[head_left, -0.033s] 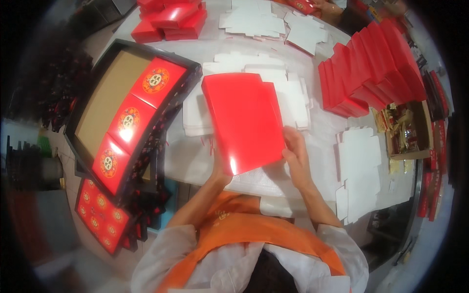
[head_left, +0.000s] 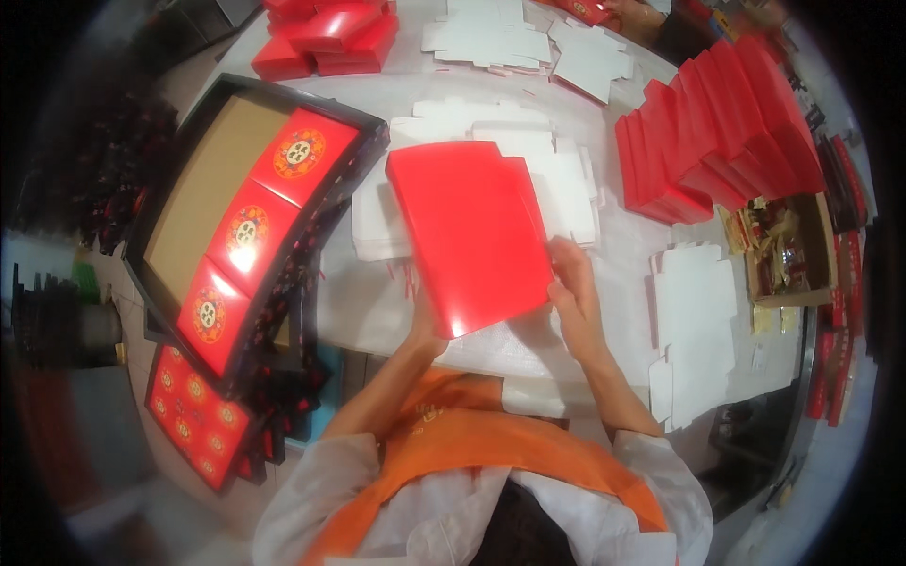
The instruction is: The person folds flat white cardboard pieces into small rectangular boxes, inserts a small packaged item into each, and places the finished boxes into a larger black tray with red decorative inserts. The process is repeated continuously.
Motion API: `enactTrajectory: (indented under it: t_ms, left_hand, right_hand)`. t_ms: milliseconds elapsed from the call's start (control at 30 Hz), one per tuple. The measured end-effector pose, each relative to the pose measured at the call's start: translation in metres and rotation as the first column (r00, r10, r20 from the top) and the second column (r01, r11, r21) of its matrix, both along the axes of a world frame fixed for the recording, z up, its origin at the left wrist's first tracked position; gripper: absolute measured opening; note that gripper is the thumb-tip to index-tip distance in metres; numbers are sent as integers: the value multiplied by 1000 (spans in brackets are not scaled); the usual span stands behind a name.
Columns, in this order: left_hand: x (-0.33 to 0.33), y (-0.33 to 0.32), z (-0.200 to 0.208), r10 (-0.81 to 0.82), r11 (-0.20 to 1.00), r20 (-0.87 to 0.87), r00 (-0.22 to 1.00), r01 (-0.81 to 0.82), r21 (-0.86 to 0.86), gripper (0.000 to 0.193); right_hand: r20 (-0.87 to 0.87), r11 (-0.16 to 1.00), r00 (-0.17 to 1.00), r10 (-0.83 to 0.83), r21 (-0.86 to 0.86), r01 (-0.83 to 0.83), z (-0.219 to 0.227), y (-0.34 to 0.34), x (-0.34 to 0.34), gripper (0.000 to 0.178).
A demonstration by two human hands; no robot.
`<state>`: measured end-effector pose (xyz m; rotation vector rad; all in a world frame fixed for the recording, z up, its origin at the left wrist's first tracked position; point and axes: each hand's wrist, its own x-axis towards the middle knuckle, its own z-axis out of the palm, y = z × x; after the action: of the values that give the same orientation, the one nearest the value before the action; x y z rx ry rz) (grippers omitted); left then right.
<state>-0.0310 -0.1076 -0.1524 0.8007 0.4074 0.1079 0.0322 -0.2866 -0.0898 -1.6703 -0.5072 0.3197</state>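
Note:
A plain glossy red carton [head_left: 472, 241] is held up over the table, tilted, its broad face toward me. A step is cut into its upper right corner. My left hand [head_left: 427, 319] grips its lower left edge, with most of the fingers hidden behind it. At the right edge, my right hand [head_left: 576, 297] has its thumb and fingers against the carton's lower right side. Flat white carton blanks [head_left: 571, 203] lie stacked on the table behind it.
To the left, a black-rimmed tray [head_left: 193, 170] contains red boxes [head_left: 248, 239] with round floral emblems. Many red cartons [head_left: 727, 123] stand in a row at right, beside a box of small packets [head_left: 807, 250]. More white blanks [head_left: 694, 321] lie nearer. Another person's hand [head_left: 637, 17] shows at the top.
The carton's upper end has shifted very slightly left. My right hand has moved a little up and right at its edge.

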Motion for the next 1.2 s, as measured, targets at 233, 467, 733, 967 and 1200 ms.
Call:
enactTrajectory:
  t_ms: [233, 467, 733, 967, 1200]
  left_hand:
    - [24, -9, 73, 82, 710, 162, 983, -172, 683, 69]
    - [55, -1, 112, -46, 374, 348, 936, -306, 875, 68]
    - [36, 127, 142, -93, -641, 468, 879, -412, 648, 68]
    - [-14, 314, 109, 27, -978, 271, 962, -31, 207, 48]
    - [-10, 340, 62, 48, -812, 15, 999, 30, 584, 52]
  right_hand:
    - [85, 990, 988, -132, 68, 126, 12, 13, 4, 53]
    - [-654, 780, 706, 272, 580, 236, -2, 22, 7, 46]
    - [-762, 760, 457, 458, 603, 243, -8, 48, -12, 36]
    - [-875, 867, 464, 141, 335, 370, 4, 75, -8, 32]
    - [-688, 616, 248, 683, 724, 311, -18, 64, -2, 47]
